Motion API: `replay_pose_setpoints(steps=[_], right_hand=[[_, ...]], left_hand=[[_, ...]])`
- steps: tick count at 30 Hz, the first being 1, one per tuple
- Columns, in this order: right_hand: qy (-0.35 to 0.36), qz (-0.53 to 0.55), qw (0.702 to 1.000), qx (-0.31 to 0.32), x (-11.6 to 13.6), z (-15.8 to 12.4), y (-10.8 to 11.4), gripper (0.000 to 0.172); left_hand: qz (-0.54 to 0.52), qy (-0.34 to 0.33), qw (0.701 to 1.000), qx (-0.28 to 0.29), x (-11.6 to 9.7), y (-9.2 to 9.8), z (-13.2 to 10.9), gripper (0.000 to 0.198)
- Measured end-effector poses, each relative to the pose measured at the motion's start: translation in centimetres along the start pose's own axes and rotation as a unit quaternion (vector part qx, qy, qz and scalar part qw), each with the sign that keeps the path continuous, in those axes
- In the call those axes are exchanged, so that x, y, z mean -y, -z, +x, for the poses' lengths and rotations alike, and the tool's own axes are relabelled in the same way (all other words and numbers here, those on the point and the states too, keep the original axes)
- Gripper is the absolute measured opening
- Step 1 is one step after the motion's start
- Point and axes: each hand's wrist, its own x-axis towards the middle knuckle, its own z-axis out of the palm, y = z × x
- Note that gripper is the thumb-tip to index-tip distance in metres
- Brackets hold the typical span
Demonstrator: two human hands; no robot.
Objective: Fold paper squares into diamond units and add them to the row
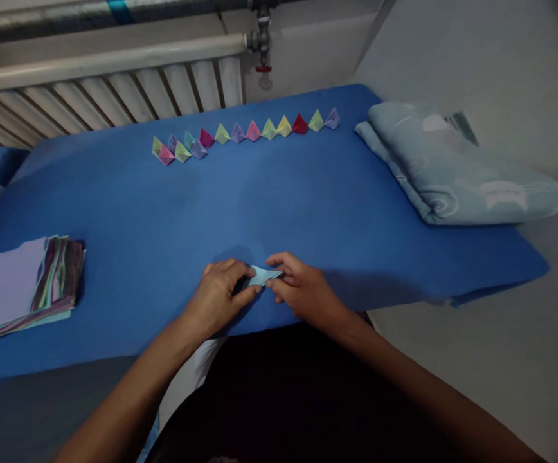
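Observation:
A small piece of folded light-blue paper lies between my two hands, close to the front edge of the blue-covered surface. My left hand has thumb and fingers closed on its left end. At the pointed right end, my right hand pinches the paper between thumb and fingers. The fingertips cover parts of both ends. Farther back stands a row of small folded paper shapes in several colours, with a shorter second row in front at its left end.
A stack of coloured paper sheets, lavender on top, sits at the left. At the back right lies a folded grey-green blanket. Behind the surface are a white radiator and a pipe valve with a red handle.

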Motion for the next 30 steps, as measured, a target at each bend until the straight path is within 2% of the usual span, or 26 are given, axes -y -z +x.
replay_pose_setpoints(steps=[9,19,30], right_hand=[[-0.002,0.017,1.0,0.0,0.0,0.1,-0.1,0.023],[0.013,0.02,1.0,0.002,-0.8,0.6,-0.2,0.027],[0.025,0.029,0.999,0.017,-0.8,0.3,-0.1,0.025]], left_hand=[[0.054,-0.009,0.998,-0.033,-0.3,-0.6,0.0,0.016],[0.168,-0.063,0.982,-0.056,-1.5,-1.1,-0.6,0.015],[0.097,-0.011,0.995,-0.036,-1.1,-0.9,-0.2,0.013]])
